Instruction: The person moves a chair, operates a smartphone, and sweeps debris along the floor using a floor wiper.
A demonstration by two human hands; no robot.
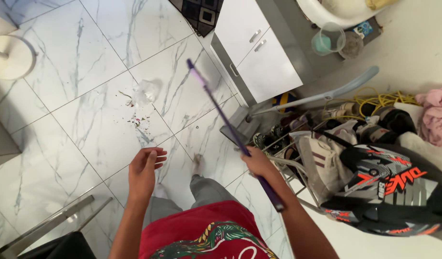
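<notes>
My right hand (257, 162) grips the light, stiff purple broomstick (230, 128) mid-shaft, my left hand (144, 169) open above the tiled floor (86, 72).

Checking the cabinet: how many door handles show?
2: both handles sit side by side on the white cabinet, above the right hand. Others may be hidden.

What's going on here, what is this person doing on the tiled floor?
A person stands on a white marble-look tiled floor. The right hand grips a purple stick, seemingly a broom handle, angled out over the tiles. The left hand hangs open, holding nothing. A small pile of debris lies on the floor ahead, and a dustpan leans by the white cabinet.
</notes>
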